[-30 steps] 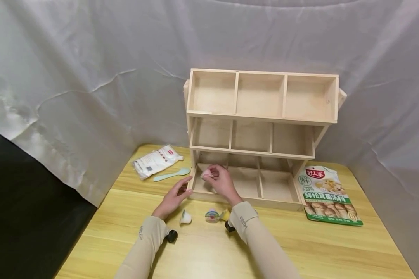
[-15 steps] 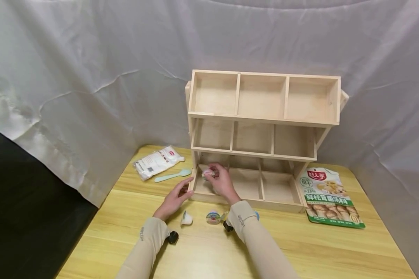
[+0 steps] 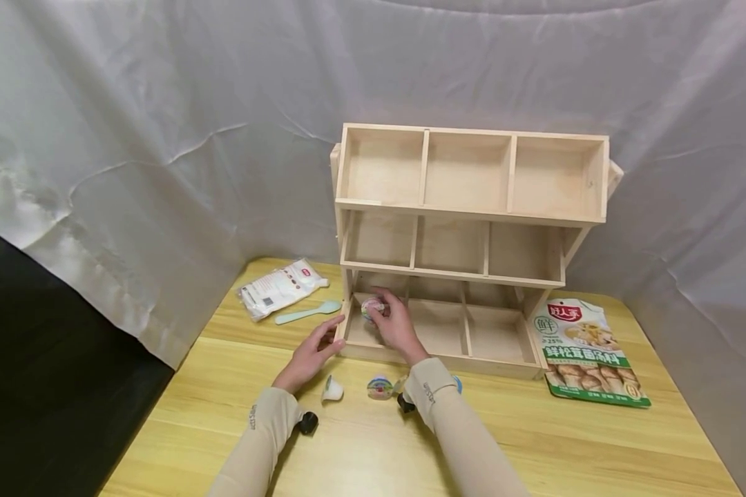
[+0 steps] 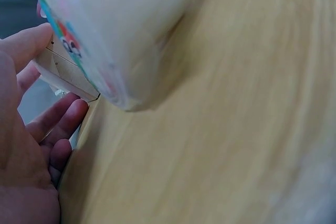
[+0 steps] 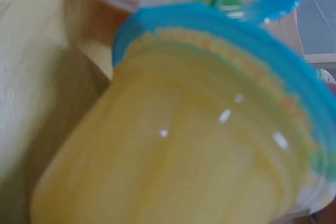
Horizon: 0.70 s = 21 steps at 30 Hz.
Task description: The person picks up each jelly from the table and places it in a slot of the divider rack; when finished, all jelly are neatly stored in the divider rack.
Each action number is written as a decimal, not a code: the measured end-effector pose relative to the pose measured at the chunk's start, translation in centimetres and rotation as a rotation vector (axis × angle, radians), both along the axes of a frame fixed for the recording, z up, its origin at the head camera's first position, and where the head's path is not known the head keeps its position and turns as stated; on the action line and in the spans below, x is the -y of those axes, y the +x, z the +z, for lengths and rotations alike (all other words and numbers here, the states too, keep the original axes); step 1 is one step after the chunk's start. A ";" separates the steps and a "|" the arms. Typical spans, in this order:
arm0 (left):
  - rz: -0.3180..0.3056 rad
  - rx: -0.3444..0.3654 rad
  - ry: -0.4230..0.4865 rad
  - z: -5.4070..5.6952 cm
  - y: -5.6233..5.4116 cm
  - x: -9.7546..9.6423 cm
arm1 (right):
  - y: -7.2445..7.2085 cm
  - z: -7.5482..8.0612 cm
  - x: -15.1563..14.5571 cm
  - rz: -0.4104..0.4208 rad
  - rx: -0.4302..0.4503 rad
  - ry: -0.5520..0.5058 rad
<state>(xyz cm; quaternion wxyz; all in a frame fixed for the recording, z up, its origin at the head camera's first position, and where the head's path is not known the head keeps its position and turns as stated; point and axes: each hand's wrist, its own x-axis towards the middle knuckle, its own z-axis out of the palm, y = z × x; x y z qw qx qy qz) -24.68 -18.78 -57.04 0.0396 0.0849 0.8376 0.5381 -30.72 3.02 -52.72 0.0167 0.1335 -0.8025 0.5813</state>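
Observation:
My right hand [image 3: 400,328] pinches a small jelly cup [image 3: 370,308] with a colourful lid over the bottom tier's left compartment. My left hand [image 3: 309,355] rests its fingertips at the left front corner of the wooden three-tier rack [image 3: 441,364], fingers loosely bent. On the table below the left hand, a white jelly cup [image 3: 333,390] lies on its side, large in the left wrist view. Beside it lies another jelly cup [image 3: 379,387] with a colourful lid. A yellow jelly cup [image 5: 173,129] with a blue rim fills the right wrist view; the right sleeve partly hides it in the head view.
Left of the rack lie a white plastic packet [image 3: 282,288] and a pale green spoon [image 3: 307,313]. A green and white mushroom seasoning pouch [image 3: 587,353] leans by the rack's right side. A grey curtain [image 3: 224,103] hangs behind and at both sides.
My right hand stays over the left compartment and has turned the jelly cup so that its colourful lid faces the camera. The left hand keeps its place; the head view has shifted slightly.

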 end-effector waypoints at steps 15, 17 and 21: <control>-0.001 -0.004 -0.001 0.1 0.0 0.0 | 0.0 0.3 -0.1 0.026 0.028 0.058; -0.001 -0.003 -0.002 0.1 0.0 0.0 | -0.1 0.2 0.0 0.029 0.035 0.057; 0.002 0.000 -0.005 0.0 0.0 0.0 | 0.0 0.1 0.0 0.036 0.044 0.071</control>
